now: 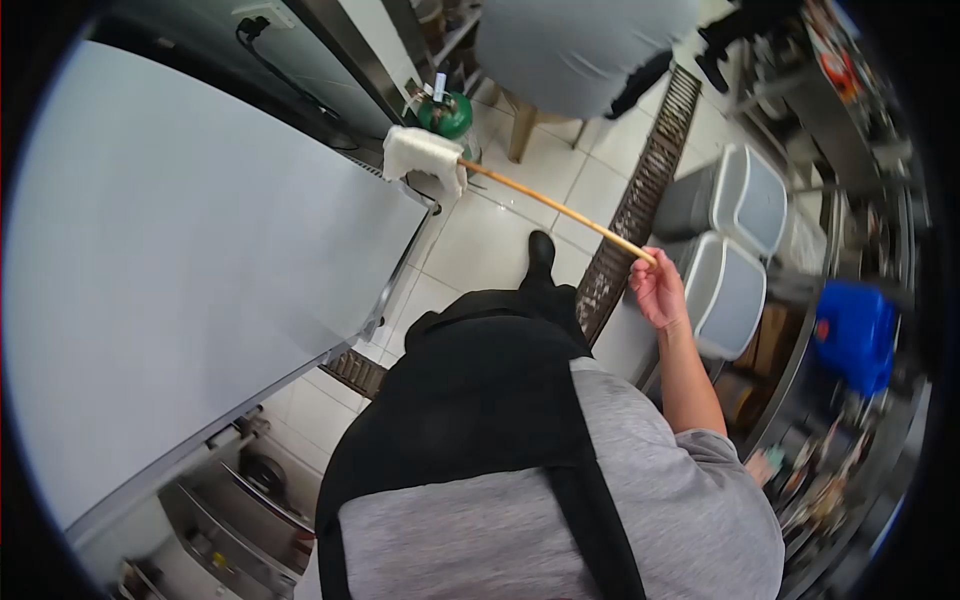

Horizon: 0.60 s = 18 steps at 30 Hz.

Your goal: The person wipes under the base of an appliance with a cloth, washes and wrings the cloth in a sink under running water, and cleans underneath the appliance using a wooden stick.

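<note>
My right hand (657,287) is closed around the end of the light wooden handle of a cloth mop (560,208), its arm stretched out to my right. The handle slants up and left across the view. White cloth (424,155) hangs over the mop's far end, close to the corner of a large pale grey flat-topped unit (200,270). Whether the cloth touches the unit I cannot tell. My left hand is out of view.
A green gas cylinder (446,115) stands behind the cloth. A grey-covered object (585,50) stands beyond. A floor drain grate (640,190) runs past two lidded bins (728,295) on the right. A blue jug (855,335) sits on the right-hand shelving.
</note>
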Each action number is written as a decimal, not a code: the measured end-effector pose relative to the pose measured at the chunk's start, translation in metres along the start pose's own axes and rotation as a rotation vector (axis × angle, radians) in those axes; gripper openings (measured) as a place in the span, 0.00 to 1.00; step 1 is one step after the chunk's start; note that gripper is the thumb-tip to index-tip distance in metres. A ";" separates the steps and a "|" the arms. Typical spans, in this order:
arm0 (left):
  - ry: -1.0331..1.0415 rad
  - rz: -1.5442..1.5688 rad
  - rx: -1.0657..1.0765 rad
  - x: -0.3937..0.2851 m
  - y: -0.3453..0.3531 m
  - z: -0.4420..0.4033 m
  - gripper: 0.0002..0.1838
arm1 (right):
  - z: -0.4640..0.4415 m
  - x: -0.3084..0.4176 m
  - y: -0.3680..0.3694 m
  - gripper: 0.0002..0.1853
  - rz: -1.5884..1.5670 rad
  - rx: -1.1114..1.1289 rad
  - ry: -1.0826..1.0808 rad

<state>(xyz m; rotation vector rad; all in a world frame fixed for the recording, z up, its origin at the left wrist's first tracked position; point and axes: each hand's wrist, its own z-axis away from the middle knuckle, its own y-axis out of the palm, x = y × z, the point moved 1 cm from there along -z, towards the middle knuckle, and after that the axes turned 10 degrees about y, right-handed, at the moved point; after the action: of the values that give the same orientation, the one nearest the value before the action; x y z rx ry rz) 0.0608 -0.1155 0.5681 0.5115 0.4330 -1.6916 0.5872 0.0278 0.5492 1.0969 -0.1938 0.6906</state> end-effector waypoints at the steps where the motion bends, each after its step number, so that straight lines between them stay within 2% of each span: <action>1: -0.006 0.030 -0.013 -0.009 0.013 -0.004 0.11 | -0.024 0.016 -0.001 0.15 0.017 0.010 0.048; 5: -0.039 0.169 -0.058 -0.044 0.074 -0.006 0.11 | -0.121 0.080 0.005 0.14 0.136 0.043 0.233; 11: -0.070 0.382 -0.121 -0.089 0.159 -0.003 0.11 | -0.256 0.165 0.039 0.12 0.370 0.226 0.374; 18: -0.146 0.598 -0.172 -0.132 0.231 0.010 0.11 | -0.320 0.194 0.041 0.12 0.422 0.262 0.532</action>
<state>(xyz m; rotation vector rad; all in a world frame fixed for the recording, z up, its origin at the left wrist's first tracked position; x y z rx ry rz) 0.3063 -0.0534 0.6494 0.3426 0.2781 -1.0949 0.6545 0.3974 0.5234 1.0891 0.1326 1.3901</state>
